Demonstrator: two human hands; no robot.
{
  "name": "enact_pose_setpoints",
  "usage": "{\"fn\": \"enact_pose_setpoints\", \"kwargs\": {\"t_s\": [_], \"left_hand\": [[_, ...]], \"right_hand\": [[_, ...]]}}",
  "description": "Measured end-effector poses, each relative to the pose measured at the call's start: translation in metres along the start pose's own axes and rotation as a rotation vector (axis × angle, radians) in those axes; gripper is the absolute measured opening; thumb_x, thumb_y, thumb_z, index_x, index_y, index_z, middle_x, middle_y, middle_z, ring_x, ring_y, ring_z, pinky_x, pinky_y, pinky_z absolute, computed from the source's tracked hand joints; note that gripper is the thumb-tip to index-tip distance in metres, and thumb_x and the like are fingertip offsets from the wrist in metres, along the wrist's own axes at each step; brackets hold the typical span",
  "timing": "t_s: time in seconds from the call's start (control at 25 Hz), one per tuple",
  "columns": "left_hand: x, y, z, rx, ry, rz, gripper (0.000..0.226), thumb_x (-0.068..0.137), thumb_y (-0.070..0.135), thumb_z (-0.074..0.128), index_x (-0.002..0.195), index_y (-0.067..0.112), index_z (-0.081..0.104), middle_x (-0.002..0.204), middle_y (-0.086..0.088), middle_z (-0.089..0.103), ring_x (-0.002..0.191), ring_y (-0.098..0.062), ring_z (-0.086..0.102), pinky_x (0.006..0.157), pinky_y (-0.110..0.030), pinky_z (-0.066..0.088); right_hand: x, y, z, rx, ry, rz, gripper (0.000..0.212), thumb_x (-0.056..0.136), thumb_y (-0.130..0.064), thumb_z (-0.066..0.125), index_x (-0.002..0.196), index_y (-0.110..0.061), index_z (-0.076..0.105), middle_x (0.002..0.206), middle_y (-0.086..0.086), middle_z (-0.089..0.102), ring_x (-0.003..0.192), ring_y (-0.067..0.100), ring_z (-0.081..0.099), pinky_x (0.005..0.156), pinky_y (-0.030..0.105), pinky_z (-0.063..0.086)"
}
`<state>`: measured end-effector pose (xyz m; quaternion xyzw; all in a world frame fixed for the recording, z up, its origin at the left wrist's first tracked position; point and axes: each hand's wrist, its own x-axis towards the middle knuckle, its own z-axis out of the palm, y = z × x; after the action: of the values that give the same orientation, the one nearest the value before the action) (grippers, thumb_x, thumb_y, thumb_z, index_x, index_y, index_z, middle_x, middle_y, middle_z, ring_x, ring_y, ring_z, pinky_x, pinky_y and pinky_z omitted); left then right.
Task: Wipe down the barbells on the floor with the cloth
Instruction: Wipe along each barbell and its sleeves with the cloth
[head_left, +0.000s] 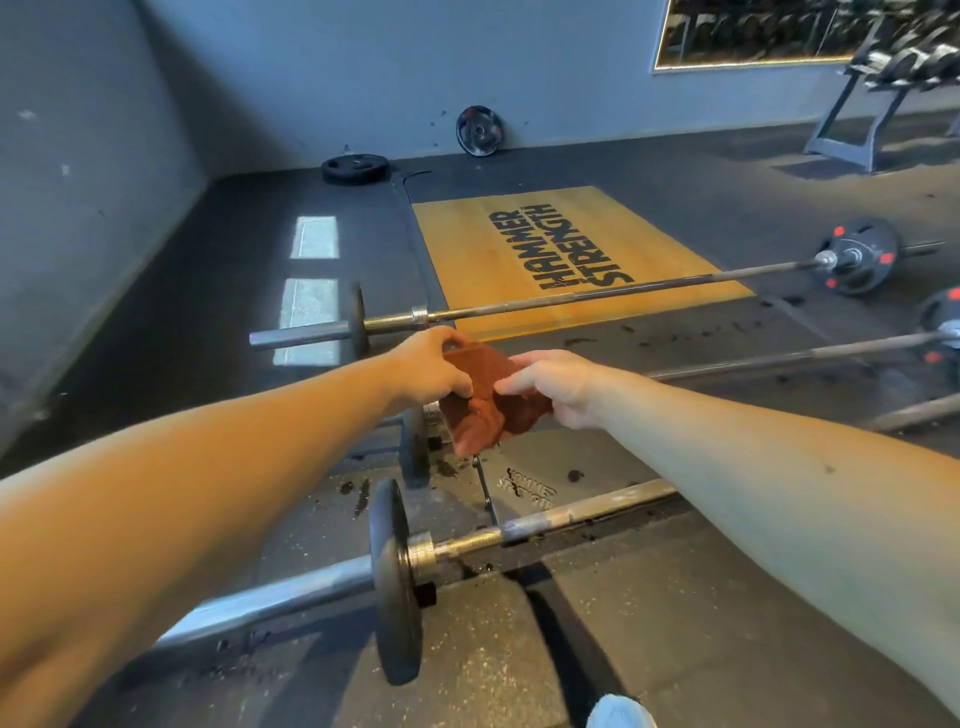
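A rust-red cloth (491, 397) is held in the air between both hands, above the floor. My left hand (428, 366) pinches its left edge and my right hand (553, 387) pinches its right edge. Three barbells lie on the floor. The nearest barbell (545, 522) runs under my arms, with a black plate (395, 582) on its left end. A middle barbell (779, 358) is partly hidden behind the cloth and my right arm. The far barbell (571, 299) crosses the wooden platform.
A yellow wooden platform (519, 234) with black lettering lies ahead. One weight plate (356, 169) lies flat near the wall and another (478, 130) leans against it. A dumbbell rack (883, 78) stands at the far right. My shoe (621, 712) shows at the bottom edge.
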<state>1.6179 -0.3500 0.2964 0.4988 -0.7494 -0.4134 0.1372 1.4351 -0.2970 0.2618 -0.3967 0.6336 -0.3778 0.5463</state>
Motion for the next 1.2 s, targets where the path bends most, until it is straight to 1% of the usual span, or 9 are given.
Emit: {"fn": "enact_pose_setpoints", "kwargs": {"t_s": [0.16, 0.28, 0.4, 0.6, 0.8, 0.92, 1.04, 1.12, 1.2], "left_hand": [[-0.009, 0.011, 0.016, 0.117, 0.016, -0.053, 0.065, 0.082, 0.004, 0.076, 0.139, 0.022, 0.05, 0.124, -0.003, 0.057, 0.098, -0.015, 0.059, 0.066, -0.017, 0.049], [-0.007, 0.022, 0.019, 0.145, 0.052, -0.087, 0.069, 0.084, 0.008, 0.078, 0.144, 0.019, 0.046, 0.127, -0.004, 0.055, 0.106, -0.021, 0.058, 0.068, -0.02, 0.049], [-0.008, 0.034, 0.024, 0.12, 0.031, -0.014, 0.063, 0.083, 0.008, 0.078, 0.14, 0.018, 0.053, 0.121, -0.002, 0.059, 0.103, -0.019, 0.06, 0.07, -0.019, 0.053], [-0.014, 0.047, 0.026, 0.142, 0.021, 0.126, 0.044, 0.088, 0.003, 0.071, 0.128, 0.018, 0.062, 0.11, -0.001, 0.066, 0.101, -0.02, 0.066, 0.088, -0.037, 0.061], [0.025, 0.042, 0.035, 0.235, 0.002, 0.192, 0.042, 0.089, 0.005, 0.069, 0.127, 0.022, 0.061, 0.116, -0.001, 0.065, 0.105, -0.018, 0.064, 0.084, -0.03, 0.06], [0.061, 0.033, 0.053, 0.303, 0.043, 0.161, 0.038, 0.092, 0.007, 0.066, 0.127, 0.019, 0.061, 0.113, 0.0, 0.065, 0.103, -0.018, 0.063, 0.077, -0.022, 0.054], [0.104, 0.022, 0.07, 0.395, 0.062, 0.111, 0.042, 0.093, 0.008, 0.063, 0.133, 0.018, 0.058, 0.122, -0.004, 0.066, 0.107, -0.02, 0.064, 0.085, -0.027, 0.056], [0.128, 0.019, 0.077, 0.428, 0.052, 0.087, 0.041, 0.093, 0.009, 0.064, 0.133, 0.018, 0.058, 0.123, -0.004, 0.067, 0.107, -0.019, 0.064, 0.087, -0.029, 0.056], [0.151, 0.021, 0.079, 0.405, 0.032, 0.071, 0.03, 0.093, 0.012, 0.065, 0.123, 0.018, 0.061, 0.116, -0.003, 0.068, 0.101, -0.018, 0.065, 0.081, -0.027, 0.055]], "right_hand": [[-0.003, 0.006, -0.025, -0.166, -0.037, -0.04, 0.013, 0.086, -0.013, 0.079, 0.096, -0.016, 0.072, 0.099, 0.008, 0.075, 0.094, 0.023, 0.067, 0.075, 0.033, 0.051], [-0.007, -0.001, -0.037, -0.163, -0.116, -0.095, 0.008, 0.088, -0.012, 0.074, 0.093, -0.015, 0.068, 0.101, 0.01, 0.072, 0.103, 0.026, 0.063, 0.095, 0.042, 0.048], [-0.013, -0.004, -0.046, -0.096, -0.145, -0.101, 0.018, 0.09, -0.007, 0.066, 0.108, -0.012, 0.067, 0.108, 0.013, 0.072, 0.105, 0.028, 0.063, 0.089, 0.038, 0.048], [-0.017, -0.014, -0.055, -0.18, -0.076, -0.204, 0.023, 0.083, 0.003, 0.072, 0.087, -0.017, 0.06, 0.093, 0.012, 0.066, 0.098, 0.03, 0.06, 0.092, 0.046, 0.05], [-0.001, -0.007, -0.071, -0.126, -0.026, -0.138, 0.042, 0.084, 0.007, 0.074, 0.118, -0.014, 0.06, 0.109, 0.015, 0.072, 0.103, 0.031, 0.07, 0.08, 0.041, 0.061], [0.029, 0.007, -0.086, -0.129, -0.02, -0.095, 0.032, 0.088, -0.003, 0.076, 0.117, -0.015, 0.067, 0.107, 0.013, 0.075, 0.101, 0.029, 0.072, 0.082, 0.044, 0.061], [0.068, 0.026, -0.1, -0.215, 0.007, -0.074, 0.022, 0.086, -0.019, 0.081, 0.104, -0.015, 0.069, 0.1, 0.012, 0.075, 0.094, 0.027, 0.072, 0.08, 0.04, 0.059], [0.089, 0.034, -0.11, -0.291, -0.02, -0.056, 0.027, 0.084, -0.029, 0.083, 0.102, -0.014, 0.068, 0.098, 0.01, 0.075, 0.09, 0.025, 0.07, 0.075, 0.037, 0.057], [0.105, 0.034, -0.12, -0.273, -0.029, -0.071, 0.034, 0.083, -0.031, 0.083, 0.107, -0.011, 0.069, 0.101, 0.012, 0.076, 0.096, 0.03, 0.072, 0.085, 0.045, 0.059]]}}
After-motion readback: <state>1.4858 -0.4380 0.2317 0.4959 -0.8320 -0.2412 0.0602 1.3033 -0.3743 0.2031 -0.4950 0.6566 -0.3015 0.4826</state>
